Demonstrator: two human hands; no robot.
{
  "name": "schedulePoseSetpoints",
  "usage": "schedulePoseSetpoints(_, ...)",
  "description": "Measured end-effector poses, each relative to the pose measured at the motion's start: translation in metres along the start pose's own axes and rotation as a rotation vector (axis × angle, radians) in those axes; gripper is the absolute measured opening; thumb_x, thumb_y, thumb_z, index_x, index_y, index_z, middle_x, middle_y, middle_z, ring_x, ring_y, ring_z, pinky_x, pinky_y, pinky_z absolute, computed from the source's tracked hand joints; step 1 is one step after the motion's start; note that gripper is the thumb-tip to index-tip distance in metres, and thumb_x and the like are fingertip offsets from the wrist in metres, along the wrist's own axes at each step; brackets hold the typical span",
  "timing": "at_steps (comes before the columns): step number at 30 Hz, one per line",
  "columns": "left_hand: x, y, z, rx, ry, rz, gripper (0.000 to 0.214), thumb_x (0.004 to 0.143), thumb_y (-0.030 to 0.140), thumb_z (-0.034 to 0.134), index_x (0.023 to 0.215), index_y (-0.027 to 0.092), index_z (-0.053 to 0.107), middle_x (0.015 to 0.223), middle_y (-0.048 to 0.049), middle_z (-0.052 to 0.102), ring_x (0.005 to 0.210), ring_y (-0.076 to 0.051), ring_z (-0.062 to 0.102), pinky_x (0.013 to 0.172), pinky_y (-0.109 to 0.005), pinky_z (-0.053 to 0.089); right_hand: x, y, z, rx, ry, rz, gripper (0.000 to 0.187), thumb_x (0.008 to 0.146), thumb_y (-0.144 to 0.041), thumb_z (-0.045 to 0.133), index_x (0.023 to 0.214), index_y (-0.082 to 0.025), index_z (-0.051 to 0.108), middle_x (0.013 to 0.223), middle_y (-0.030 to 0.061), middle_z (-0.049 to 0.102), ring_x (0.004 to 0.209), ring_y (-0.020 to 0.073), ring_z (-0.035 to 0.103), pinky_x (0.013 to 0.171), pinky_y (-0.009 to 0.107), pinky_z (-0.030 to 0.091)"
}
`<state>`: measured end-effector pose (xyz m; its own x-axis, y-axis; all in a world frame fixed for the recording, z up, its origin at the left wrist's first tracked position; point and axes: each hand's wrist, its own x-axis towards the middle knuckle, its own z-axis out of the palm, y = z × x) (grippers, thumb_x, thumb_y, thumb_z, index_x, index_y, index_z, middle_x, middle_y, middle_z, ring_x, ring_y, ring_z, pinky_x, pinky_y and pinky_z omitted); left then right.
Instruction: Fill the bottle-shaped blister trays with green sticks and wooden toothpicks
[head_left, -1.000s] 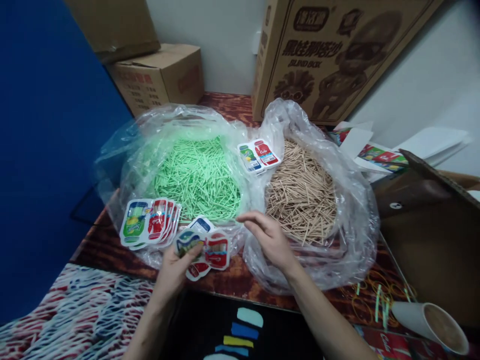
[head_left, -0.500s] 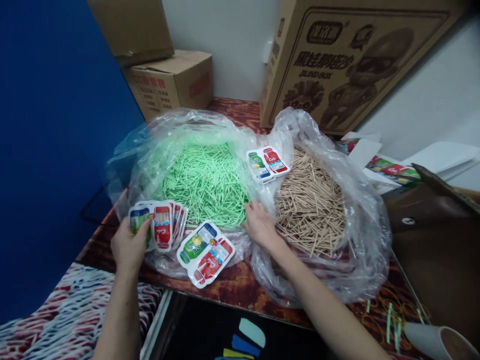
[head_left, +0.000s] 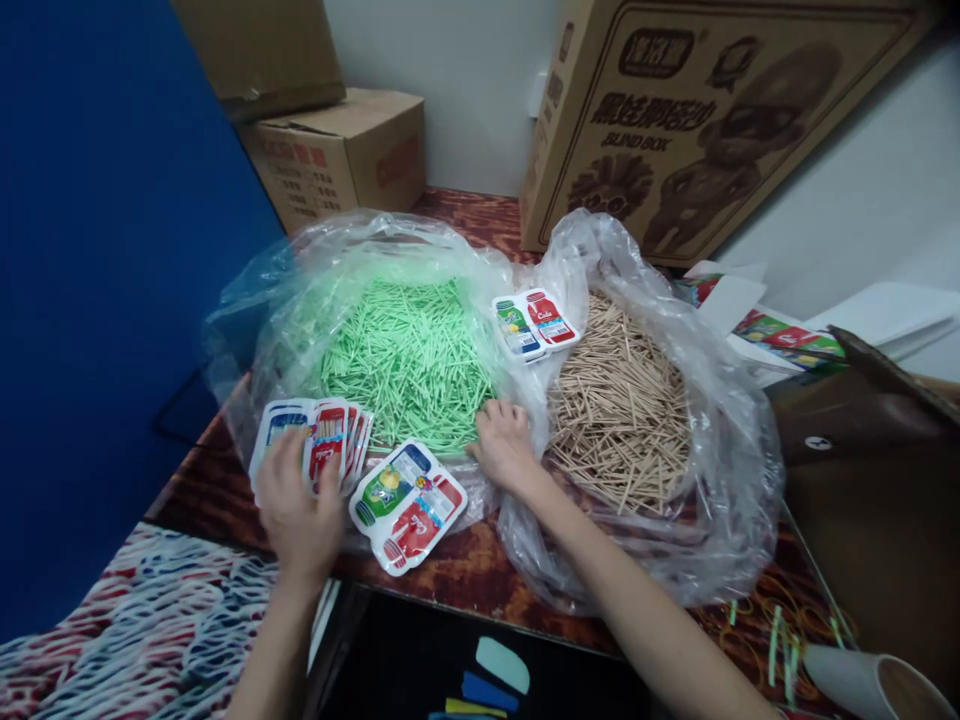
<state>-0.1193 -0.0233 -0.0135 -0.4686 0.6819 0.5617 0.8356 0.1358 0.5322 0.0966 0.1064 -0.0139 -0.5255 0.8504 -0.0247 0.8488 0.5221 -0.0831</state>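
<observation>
My left hand (head_left: 298,505) rests on a fanned stack of bottle-printed trays (head_left: 319,437) at the table's front left, fingers bent over its near edge. Beside it lies a double tray printed with a green and a red bottle (head_left: 409,503). My right hand (head_left: 505,446) reaches into the clear bag of green sticks (head_left: 405,355), fingers curled down into the pile; what they hold is hidden. To the right, a second clear bag holds tan wooden sticks (head_left: 619,400). Another pair of trays (head_left: 534,324) sits between the two bags.
A large printed carton (head_left: 697,110) leans against the back wall, with smaller cardboard boxes (head_left: 337,150) at back left. A blue panel (head_left: 97,250) stands left. Papers (head_left: 780,325) and a brown box flap (head_left: 862,450) lie right. Rubber bands and a paper cup (head_left: 870,685) sit front right.
My left hand let go of the double tray, which now lies on the table, and moved left onto the fanned stack. My right hand went down into the green sticks.
</observation>
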Motion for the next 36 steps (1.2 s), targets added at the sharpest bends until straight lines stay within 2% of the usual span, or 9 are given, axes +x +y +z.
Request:
schedulePoseSetpoints(2,-0.017,0.023,0.011,-0.138,-0.165,0.113,0.027,0.088,0.025,0.052,0.114,0.018,0.058,0.112,-0.0117,0.062,0.109,-0.026,0.056,0.096,-0.043,0.042,0.001,-0.005,0.000,-0.013,-0.003,0.037,0.025,0.085,-0.027,0.057,0.101,-0.008,0.064,0.111,0.0186,0.057,0.106,0.0303,0.045,0.088,0.042,0.032)
schedulePoseSetpoints(5,-0.041,0.054,0.030,-0.229,-0.402,0.209,0.019,0.089,0.019,0.050,0.104,0.020,0.062,0.109,-0.0093,0.064,0.103,-0.024,0.058,0.092,-0.041,0.045,0.005,-0.011,-0.002,0.020,-0.029,0.065,0.031,0.088,-0.034,0.053,0.101,-0.008,0.065,0.113,0.0189,0.056,0.106,0.0312,0.045,0.087,0.043,0.032)
schedulePoseSetpoints(10,-0.059,0.076,0.052,-0.240,-0.611,0.291,0.023,0.085,0.013,0.052,0.106,0.019,0.061,0.114,-0.0103,0.062,0.108,-0.026,0.054,0.092,-0.045,0.044,0.010,-0.015,-0.001,0.009,0.004,0.080,0.038,0.087,-0.040,0.054,0.103,-0.007,0.065,0.110,0.0189,0.058,0.105,0.0321,0.046,0.088,0.044,0.033)
schedulePoseSetpoints(15,-0.060,0.070,0.054,-0.230,-0.676,0.281,0.023,0.084,0.010,0.052,0.104,0.020,0.062,0.115,-0.0098,0.061,0.108,-0.026,0.053,0.093,-0.048,0.044,0.015,-0.009,0.002,-0.060,0.010,-0.021,0.024,0.088,-0.023,0.054,0.102,-0.007,0.065,0.109,0.0202,0.060,0.102,0.0320,0.047,0.086,0.044,0.033)
schedulePoseSetpoints(22,-0.057,0.068,0.051,-0.245,-0.719,0.293,0.025,0.083,0.009,0.055,0.105,0.020,0.061,0.119,-0.0092,0.060,0.111,-0.026,0.052,0.095,-0.047,0.043,0.019,0.012,-0.008,0.012,-0.048,-0.093,0.020,0.093,-0.027,0.050,0.096,-0.014,0.065,0.101,0.0133,0.067,0.101,0.0284,0.054,0.085,0.038,0.034)
schedulePoseSetpoints(26,-0.057,0.066,0.053,-0.244,-0.716,0.295,0.025,0.082,0.010,0.056,0.104,0.021,0.062,0.120,-0.0089,0.060,0.111,-0.026,0.053,0.095,-0.047,0.044,0.024,0.023,-0.016,0.109,-0.080,-0.026,0.015,0.092,-0.025,0.050,0.093,-0.016,0.063,0.090,0.0109,0.070,0.091,0.0246,0.060,0.078,0.032,0.036)
schedulePoseSetpoints(29,-0.058,0.065,0.054,-0.241,-0.718,0.303,0.025,0.082,0.011,0.056,0.104,0.022,0.062,0.121,-0.0092,0.060,0.111,-0.027,0.053,0.094,-0.048,0.044,0.030,0.030,-0.023,0.292,-0.005,0.078,0.012,0.090,-0.022,0.048,0.091,-0.018,0.059,0.083,0.0073,0.069,0.082,0.0224,0.062,0.069,0.029,0.037)
schedulePoseSetpoints(32,-0.057,0.066,0.053,-0.266,-0.719,0.292,0.026,0.082,0.011,0.056,0.104,0.022,0.063,0.120,-0.0094,0.061,0.112,-0.027,0.054,0.095,-0.049,0.044,0.037,0.036,-0.028,0.623,0.109,0.187,0.010,0.088,-0.024,0.045,0.083,-0.021,0.053,0.074,0.0010,0.063,0.071,0.0193,0.062,0.064,0.027,0.040)
schedulePoseSetpoints(36,-0.046,0.070,0.053,-0.408,-0.699,0.135,0.026,0.084,0.016,0.055,0.108,0.022,0.063,0.113,-0.0090,0.065,0.106,-0.026,0.058,0.093,-0.046,0.045,0.044,0.035,-0.027,1.086,0.194,0.250,0.014,0.085,-0.031,0.044,0.075,-0.022,0.045,0.065,-0.0044,0.055,0.055,0.0149,0.061,0.058,0.025,0.041)
